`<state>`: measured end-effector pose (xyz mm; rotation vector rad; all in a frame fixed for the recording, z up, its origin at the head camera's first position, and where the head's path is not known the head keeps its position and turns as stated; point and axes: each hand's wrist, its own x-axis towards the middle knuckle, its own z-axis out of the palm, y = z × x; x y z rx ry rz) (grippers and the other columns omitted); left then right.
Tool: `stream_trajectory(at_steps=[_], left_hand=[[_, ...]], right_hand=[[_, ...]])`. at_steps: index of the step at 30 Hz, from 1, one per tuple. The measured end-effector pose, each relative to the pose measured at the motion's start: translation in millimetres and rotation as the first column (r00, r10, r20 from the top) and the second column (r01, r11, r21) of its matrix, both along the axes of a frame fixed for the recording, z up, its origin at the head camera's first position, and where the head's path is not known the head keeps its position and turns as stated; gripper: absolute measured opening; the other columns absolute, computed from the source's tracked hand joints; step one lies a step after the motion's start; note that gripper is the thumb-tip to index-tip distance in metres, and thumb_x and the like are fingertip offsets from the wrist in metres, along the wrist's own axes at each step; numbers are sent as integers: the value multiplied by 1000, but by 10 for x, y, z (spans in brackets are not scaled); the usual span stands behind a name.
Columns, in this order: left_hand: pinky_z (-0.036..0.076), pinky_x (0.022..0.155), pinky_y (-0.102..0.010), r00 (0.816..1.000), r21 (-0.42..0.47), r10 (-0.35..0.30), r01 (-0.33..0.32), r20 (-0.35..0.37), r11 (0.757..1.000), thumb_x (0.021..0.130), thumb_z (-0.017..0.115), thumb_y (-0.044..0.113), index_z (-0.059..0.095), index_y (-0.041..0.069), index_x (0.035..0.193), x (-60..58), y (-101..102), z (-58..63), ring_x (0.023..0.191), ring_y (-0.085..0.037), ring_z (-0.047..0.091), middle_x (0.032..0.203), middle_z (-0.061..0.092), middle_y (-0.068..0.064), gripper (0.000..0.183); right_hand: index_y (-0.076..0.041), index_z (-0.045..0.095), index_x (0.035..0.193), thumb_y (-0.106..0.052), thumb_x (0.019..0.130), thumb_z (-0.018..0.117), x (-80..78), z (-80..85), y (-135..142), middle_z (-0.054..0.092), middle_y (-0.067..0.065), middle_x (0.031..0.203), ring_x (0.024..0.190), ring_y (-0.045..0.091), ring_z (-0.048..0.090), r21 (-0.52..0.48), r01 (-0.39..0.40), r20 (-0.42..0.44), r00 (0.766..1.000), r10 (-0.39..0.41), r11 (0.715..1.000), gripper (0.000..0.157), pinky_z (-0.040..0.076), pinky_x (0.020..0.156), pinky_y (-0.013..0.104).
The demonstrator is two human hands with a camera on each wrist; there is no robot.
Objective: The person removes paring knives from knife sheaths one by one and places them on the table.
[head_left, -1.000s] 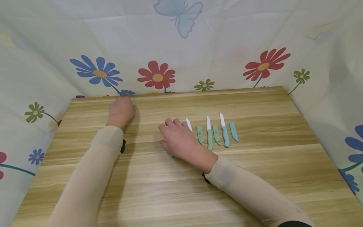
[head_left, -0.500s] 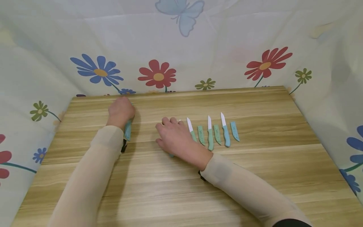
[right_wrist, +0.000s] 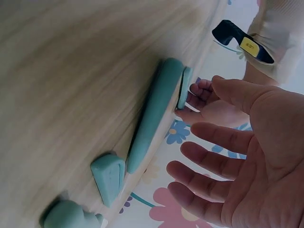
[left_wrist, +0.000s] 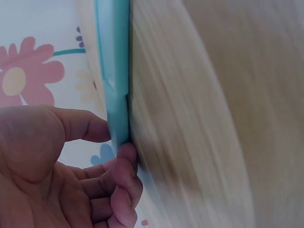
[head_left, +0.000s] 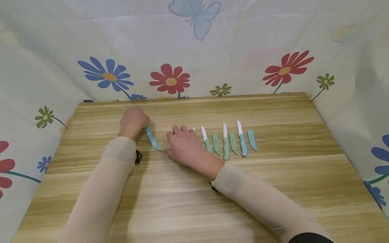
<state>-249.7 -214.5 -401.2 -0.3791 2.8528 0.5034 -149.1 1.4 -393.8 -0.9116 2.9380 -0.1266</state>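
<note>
My left hand [head_left: 134, 121] pinches a blue knife in its sheath [head_left: 153, 139] between thumb and fingertips, near the back left of the table. The left wrist view shows the sheath [left_wrist: 113, 42] running up from those fingers, slanted across the table's surface. My right hand [head_left: 186, 148] hovers with fingers spread and loosely bent, holding nothing. Beneath it lies another knife, mostly hidden; its handle [right_wrist: 156, 116] shows in the right wrist view, with a green sheath [right_wrist: 108, 178] beside it. A green-handled knife [head_left: 207, 145] sits just right of this hand.
Further right lie a green sheath [head_left: 215, 144], a green knife [head_left: 225, 148], another green sheath [head_left: 233, 143], a blue knife [head_left: 243, 145] and a blue sheath [head_left: 252, 140] in a row. A flowered curtain [head_left: 237, 40] surrounds the wooden table [head_left: 170, 209].
The blue sheathed knife has swung out from under my left wrist, its tip turning to the right. The left hand shifts slightly right. My right hand has edged left.
</note>
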Motion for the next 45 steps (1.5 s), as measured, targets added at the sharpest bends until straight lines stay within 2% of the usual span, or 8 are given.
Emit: stream_trajectory(at_steps=[4, 8, 15, 21, 29, 35, 39, 45], left_hand=[[49, 55, -37, 1000, 46, 15, -15, -10, 999, 86, 58, 7, 66, -2, 84, 50, 83, 4, 71, -29, 56, 92, 64, -20, 12], [49, 55, -37, 1000, 50, -1, 2, -13, 999, 86, 58, 7, 65, 0, 80, 83, 136, -2, 68, -28, 56, 87, 64, -19, 12], [48, 57, -35, 1000, 31, -29, 29, -5, 999, 86, 57, 7, 65, -2, 80, 111, 195, -3, 69, -29, 57, 91, 64, -21, 14], [47, 53, -34, 1000, 36, -12, 12, -1, 999, 88, 56, 10, 65, -2, 82, 128, 217, -5, 64, -27, 57, 89, 64, -21, 17], [47, 54, -33, 1000, 45, -4, 3, 3, 999, 90, 57, 12, 64, -3, 82, 155, 216, 12, 68, -27, 58, 89, 63, -21, 18], [46, 56, -33, 999, 51, -33, 33, -2, 998, 94, 58, 17, 65, -2, 76, 143, 187, 34, 62, -25, 57, 76, 64, -15, 27], [44, 57, -32, 998, 61, -55, 57, -43, 997, 97, 59, 23, 64, 1, 69, 146, 168, 81, 59, -24, 55, 68, 62, -12, 36], [41, 54, -28, 998, 202, -23, 36, -66, 979, 99, 59, 20, 71, -3, 74, 171, 173, 221, 54, -21, 65, 63, 71, -12, 37]], right_hand=[[-15, 74, 117, -54, 100, 69, -19, -37, -44, 63, 4, 112, 109, 27, 60, 17, -3, 16, 1000, 3, 1000, 44, 53, 91, 49], [-15, 75, 110, -54, 99, 70, -41, -83, -101, 63, 3, 110, 108, 27, 58, 23, -4, 41, 999, 4, 1000, 41, 51, 88, 47], [-15, 75, 106, -54, 98, 71, -62, -151, -176, 64, 3, 110, 103, 25, 58, 68, -23, 45, 999, 20, 997, 40, 49, 80, 42], [-17, 73, 100, -50, 100, 71, -68, -179, -207, 63, 2, 110, 101, 23, 57, 84, -35, 34, 999, 32, 996, 33, 49, 80, 40], [-18, 71, 96, -39, 103, 68, -68, -167, -213, 63, 2, 112, 105, 22, 57, 105, -34, 51, 998, 29, 994, 23, 49, 82, 40], [-17, 69, 91, -32, 101, 67, -67, -145, -185, 62, 1, 107, 98, 20, 56, 88, -22, 34, 999, 19, 996, 18, 48, 80, 38], [-17, 68, 89, -32, 101, 67, -65, -84, -148, 61, 1, 105, 97, 20, 56, 72, -7, 13, 1000, 6, 997, 20, 49, 82, 40], [-18, 67, 88, -34, 99, 69, -88, 36, -54, 62, -1, 105, 95, 19, 55, 31, 23, 38, 999, -24, 999, 20, 48, 84, 40]])
